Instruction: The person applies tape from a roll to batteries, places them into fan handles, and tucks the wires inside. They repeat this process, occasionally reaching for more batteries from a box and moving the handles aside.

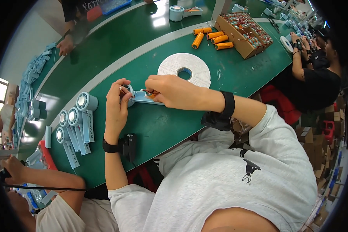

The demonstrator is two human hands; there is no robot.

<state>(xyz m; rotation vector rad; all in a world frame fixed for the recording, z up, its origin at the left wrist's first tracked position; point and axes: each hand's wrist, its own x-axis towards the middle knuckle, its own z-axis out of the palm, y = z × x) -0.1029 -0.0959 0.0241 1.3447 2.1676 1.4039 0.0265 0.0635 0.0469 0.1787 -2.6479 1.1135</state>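
Note:
A light-blue handheld fan lies across the table in front of me, its handle open like a trough. My left hand is closed around its round head, with thin wires by the thumb and fingertips. Over the handle, my right hand pinches an orange cylindrical battery with red and dark wires. Most of that battery is hidden by the fingers. Just beyond my right hand lies a large white roll of tape, partly covered by it.
Several loose orange batteries lie beside a cardboard box packed with wired batteries. Several blue fans stand in a group at left. Another fan sits beyond the metal rail. Co-workers sit at left and right.

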